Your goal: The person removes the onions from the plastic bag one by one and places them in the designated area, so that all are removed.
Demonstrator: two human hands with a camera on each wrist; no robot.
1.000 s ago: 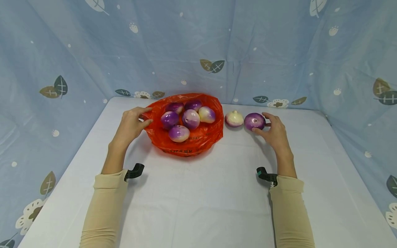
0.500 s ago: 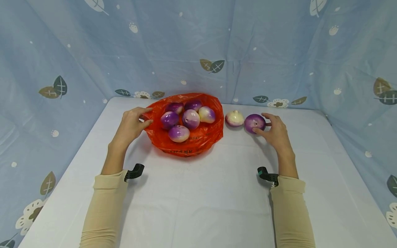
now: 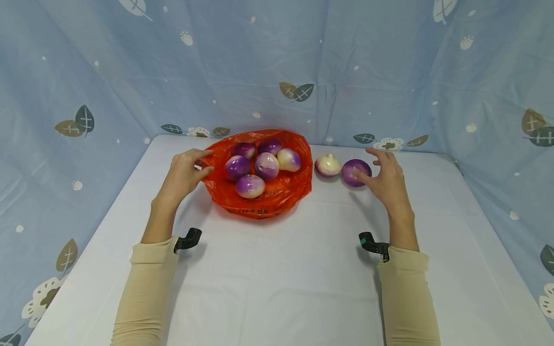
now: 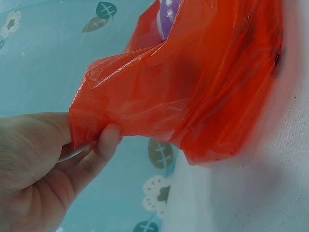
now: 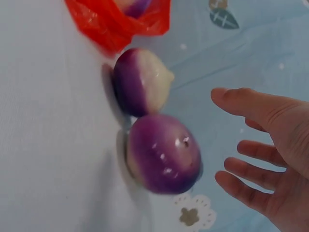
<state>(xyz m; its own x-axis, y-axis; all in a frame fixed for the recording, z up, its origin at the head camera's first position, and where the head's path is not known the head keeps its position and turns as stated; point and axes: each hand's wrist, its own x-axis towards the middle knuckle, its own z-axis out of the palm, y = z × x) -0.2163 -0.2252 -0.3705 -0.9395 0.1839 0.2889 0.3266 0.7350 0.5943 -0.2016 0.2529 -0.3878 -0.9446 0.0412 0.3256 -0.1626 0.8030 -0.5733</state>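
Observation:
My left hand point(image 3: 182, 175) pinches the left edge of a red plastic bag point(image 3: 277, 202); in the left wrist view the thin film point(image 4: 130, 106) runs between thumb and fingers. Several glossy purple-and-white onions point(image 3: 250, 186) lie inside the open bag. To the right of it, a pale-topped onion point(image 3: 327, 166) and a purple onion point(image 3: 352, 169) sit side by side on the table. My right hand point(image 3: 386, 180) hovers just beside the purple one, fingers spread and holding nothing. In the right wrist view, a gap shows between that hand point(image 5: 275, 150) and the purple onion point(image 5: 164, 154).
A white cloth covers the table point(image 3: 277, 278). Blue leaf-patterned fabric point(image 3: 242, 62) hangs behind and on both sides. A black wrist camera mount sticks out from each sleeve point(image 3: 404, 288).
My right hand has let go of the purple onion, its fingers spreading and drawing up and slightly right. The left hand and the bag stay where they were.

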